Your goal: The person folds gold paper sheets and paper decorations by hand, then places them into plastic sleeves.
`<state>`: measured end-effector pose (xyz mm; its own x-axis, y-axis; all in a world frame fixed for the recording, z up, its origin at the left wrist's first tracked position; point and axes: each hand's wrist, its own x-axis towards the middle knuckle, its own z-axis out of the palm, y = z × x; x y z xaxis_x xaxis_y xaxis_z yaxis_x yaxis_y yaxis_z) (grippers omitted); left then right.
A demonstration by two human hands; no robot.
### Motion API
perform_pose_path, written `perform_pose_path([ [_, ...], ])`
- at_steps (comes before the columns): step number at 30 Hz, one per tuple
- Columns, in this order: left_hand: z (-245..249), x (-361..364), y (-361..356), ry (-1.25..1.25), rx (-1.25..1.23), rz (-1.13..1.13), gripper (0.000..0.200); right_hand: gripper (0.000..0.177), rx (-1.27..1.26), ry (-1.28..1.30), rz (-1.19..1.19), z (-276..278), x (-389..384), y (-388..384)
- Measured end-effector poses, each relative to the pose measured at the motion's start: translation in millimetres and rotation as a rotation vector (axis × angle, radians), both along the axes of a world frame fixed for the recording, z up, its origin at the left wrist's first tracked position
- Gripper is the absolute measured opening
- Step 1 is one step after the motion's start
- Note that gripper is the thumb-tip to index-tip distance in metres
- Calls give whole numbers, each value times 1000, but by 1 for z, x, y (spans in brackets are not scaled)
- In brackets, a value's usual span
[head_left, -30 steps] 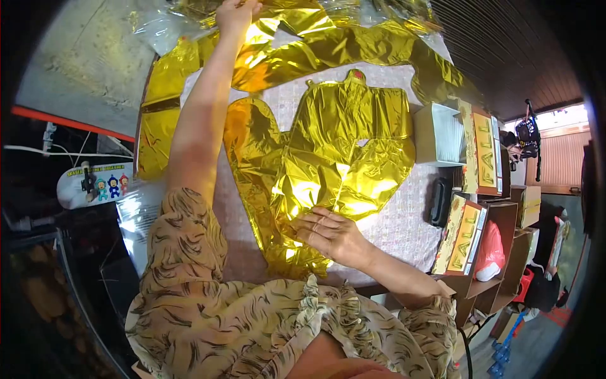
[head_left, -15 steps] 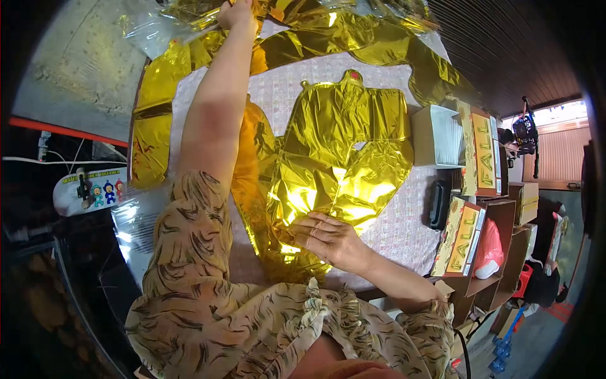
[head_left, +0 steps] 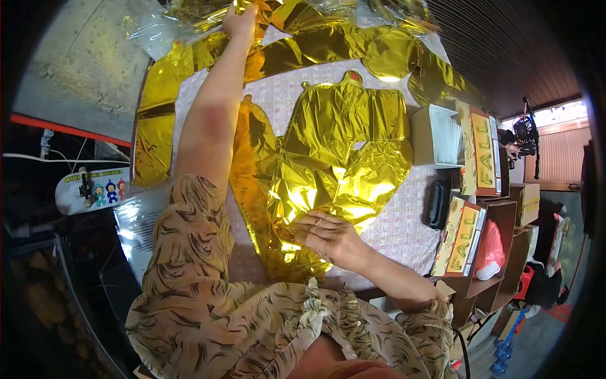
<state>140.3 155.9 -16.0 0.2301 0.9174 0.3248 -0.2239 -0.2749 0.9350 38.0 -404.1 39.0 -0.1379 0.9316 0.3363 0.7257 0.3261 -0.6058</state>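
Observation:
A shiny gold foil balloon [head_left: 341, 136], uninflated, lies mostly flat across the middle of the table, with a small red mark at its top tab. Over its near part, my right hand [head_left: 331, 239] has its fingers together and bent against creased foil, gripping it; the thumb is hidden. My left arm reaches to the far side, where my left hand [head_left: 240, 22] is closed on gold foil of another flat balloon [head_left: 303, 47]. Its fingertips are partly cut off by the top edge. More gold foil [head_left: 154, 120] extends down the table's left side.
Clear plastic wrapping [head_left: 154, 35] lies at the far left. On the right stand an open box of white sheets [head_left: 435, 136], cartons marked FALL [head_left: 485, 155], a black case [head_left: 437, 204] and a red bag [head_left: 489, 246]. A skateboard deck [head_left: 91, 191] is at the left.
My left hand has shifted slightly toward me and right. The far foil moved with it, and a rounded foil end at the upper right has turned. My right hand stays put.

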Motion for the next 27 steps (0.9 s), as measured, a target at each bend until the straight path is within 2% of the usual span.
perform_pose_path([
  [1, 5, -3, -11, 1, 2, 0, 46, 29, -3, 10, 2, 0, 0, 0],
  [3, 35, -6, -63, 89, 416, 148, 81, 30, -2, 17, 1, 0, 1, 1],
  [5, 69, -32, -129, 566, 716, 89, 104, 32, 22, 10, -11, 0, 0, 0],
  [7, 54, -46, -163, 1074, 854, -133, 107, 31, 21, 21, -14, -2, 0, -1],
  [8, 45, -49, -171, 1081, 853, -129, 107, 31, 22, 29, -9, -4, 0, 0],
  [10, 23, -59, -185, 1295, 837, -209, 104, 36, 8, 31, 0, 0, 0, -1],
  [12, 15, -52, -169, 1228, 846, -231, 98, 40, -2, 26, -5, -2, 3, 2],
  [15, 10, -47, -156, 1222, 908, -243, 100, 33, 29, -72, -5, -6, 1, -2],
  [16, 16, -53, -165, 1115, 980, -106, 80, 27, 57, -64, -22, -4, 0, 0],
  [18, 72, -77, -198, 1071, 1088, -82, 51, 22, 93, 17, -27, -8, -1, 3],
  [19, 70, -83, -196, 1076, 1081, -84, 51, 19, 73, 121, -40, -8, 0, 4],
  [20, 66, -91, -186, 888, 997, -216, 53, 16, 51, 227, -53, -9, 0, 3],
  [21, 63, -102, -178, 700, 907, -337, 55, 13, 51, 444, -119, -10, -5, 10],
  [23, 57, -137, -165, 764, 887, -373, 52, 17, -176, 580, -374, 14, 1, 0],
  [24, 60, -152, -170, 823, 867, -417, 49, 18, -161, 667, -472, 22, 5, 3],
  [25, 60, -165, -179, 812, 976, -385, 29, 18, -228, 884, -586, 33, 7, 5],
  [26, 57, -173, -184, 816, 971, -381, 29, 17, -105, 836, -590, 24, 18, 7],
  [27, 48, -181, -188, 828, 992, -402, 31, 16, -36, 674, -536, 32, 23, 7],
])
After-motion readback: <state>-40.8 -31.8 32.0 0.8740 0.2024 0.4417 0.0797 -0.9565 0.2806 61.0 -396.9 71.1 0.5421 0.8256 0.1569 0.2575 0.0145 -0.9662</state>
